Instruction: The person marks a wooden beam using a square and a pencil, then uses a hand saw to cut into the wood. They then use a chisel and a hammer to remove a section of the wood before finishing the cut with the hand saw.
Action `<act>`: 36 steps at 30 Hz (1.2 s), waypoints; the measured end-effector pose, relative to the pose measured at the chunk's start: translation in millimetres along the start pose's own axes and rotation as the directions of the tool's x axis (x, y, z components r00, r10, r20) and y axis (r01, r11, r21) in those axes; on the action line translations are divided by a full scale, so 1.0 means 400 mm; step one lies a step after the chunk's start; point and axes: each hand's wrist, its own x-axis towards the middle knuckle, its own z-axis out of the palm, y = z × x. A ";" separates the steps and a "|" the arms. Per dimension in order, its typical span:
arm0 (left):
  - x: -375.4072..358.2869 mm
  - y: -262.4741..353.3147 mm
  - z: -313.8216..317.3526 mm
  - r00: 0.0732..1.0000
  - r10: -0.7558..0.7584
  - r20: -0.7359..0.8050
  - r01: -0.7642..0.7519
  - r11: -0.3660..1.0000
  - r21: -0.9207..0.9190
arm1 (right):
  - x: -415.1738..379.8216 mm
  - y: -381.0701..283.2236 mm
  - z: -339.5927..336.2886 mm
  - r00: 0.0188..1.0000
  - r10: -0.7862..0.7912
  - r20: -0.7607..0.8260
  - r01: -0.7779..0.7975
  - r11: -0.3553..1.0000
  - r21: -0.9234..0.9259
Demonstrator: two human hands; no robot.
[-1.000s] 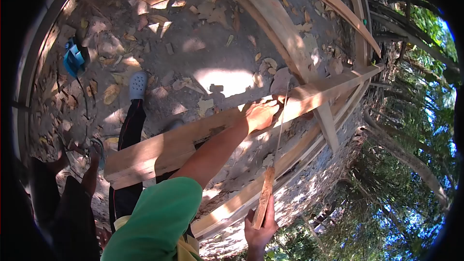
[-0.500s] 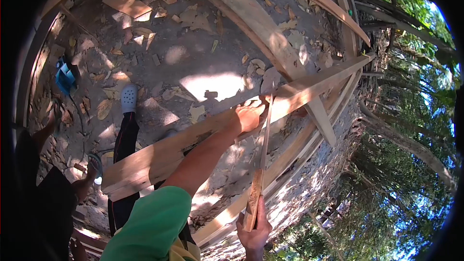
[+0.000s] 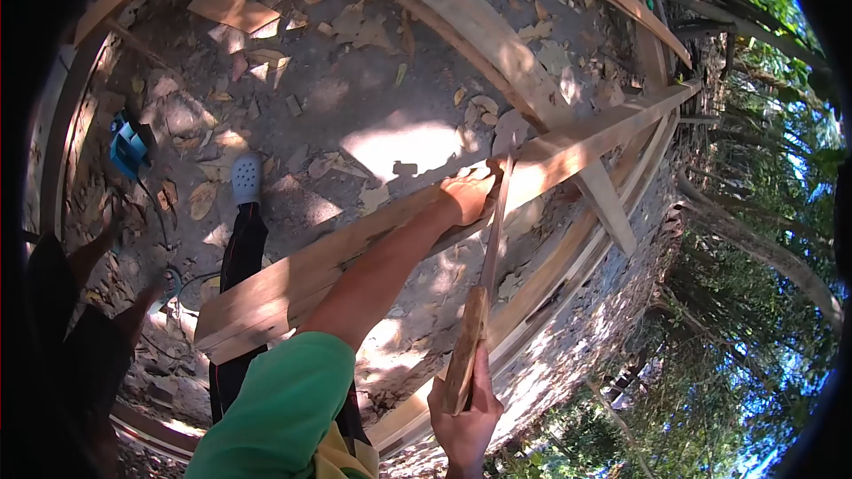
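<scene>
My left hand (image 3: pixel 468 197) presses on a long wooden beam (image 3: pixel 275 293), its fingers curled over the far edge close to the saw blade. A handsaw (image 3: pixel 495 231) with a wooden handle sits across the beam just to the right of those fingers, its blade seen nearly edge-on. My right hand (image 3: pixel 466 421) is wrapped round the saw's handle, on the near side of the beam. How deep the blade sits in the wood cannot be made out.
Another thick plank (image 3: pixel 470 27) crosses the beam at the right. Long boards (image 3: pixel 550 288) run along the near right side. A blue power tool (image 3: pixel 130 144) with a cord lies among dry leaves. Another person's bare legs (image 3: pixel 133 310) are at the left.
The saw has slid slightly forward over the beam, with my right hand on its handle. My left hand stays on the beam. The whole view has shifted a little, and the other person's legs have moved.
</scene>
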 end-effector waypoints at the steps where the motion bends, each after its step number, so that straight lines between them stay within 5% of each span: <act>1: 0.007 -0.007 0.001 1.000 0.009 0.017 -0.009 1.000 -0.002 | 0.004 -0.022 -0.003 1.000 0.015 0.003 -0.015 1.000 0.012; 5: 0.016 -0.016 0.016 1.000 0.026 0.016 -0.026 1.000 -0.011 | -0.001 -0.027 0.019 0.992 0.127 -0.018 -0.122 0.977 0.175; 12: 0.015 -0.030 0.047 0.991 0.076 -0.112 -0.077 0.997 -0.005 | -0.008 -0.019 0.011 0.999 0.025 -0.024 -0.022 0.995 0.093; 15: 0.020 -0.029 0.044 0.996 0.055 -0.066 -0.056 0.998 -0.016 | 0.058 -0.023 0.001 0.985 0.164 0.058 -0.172 0.971 0.168; 18: 0.018 -0.021 0.023 0.995 0.051 -0.088 -0.053 0.998 -0.028 | 0.014 0.015 0.024 0.999 0.013 -0.033 -0.010 0.997 0.082; 24: 0.014 -0.015 0.024 0.999 0.023 -0.038 -0.024 0.999 -0.022 | 0.077 0.017 0.020 0.996 0.086 0.016 -0.086 0.996 0.001; 28: 0.029 -0.033 0.046 0.997 0.060 -0.056 -0.060 0.998 0.000 | 0.019 0.042 0.043 0.993 -0.027 -0.114 0.038 0.994 0.100; 32: 0.011 -0.023 0.029 0.994 0.058 -0.091 -0.062 0.997 -0.039 | 0.134 0.050 0.054 0.988 0.152 0.002 -0.151 0.980 0.130; 33: 0.015 -0.015 0.016 1.000 0.005 -0.004 -0.005 1.000 -0.007 | 0.132 0.034 0.056 0.989 0.150 -0.005 -0.150 0.988 0.031; 36: 0.009 -0.020 0.020 0.998 0.032 -0.061 -0.034 0.999 -0.040 | 0.066 0.017 0.056 0.993 0.047 -0.111 -0.038 0.995 0.089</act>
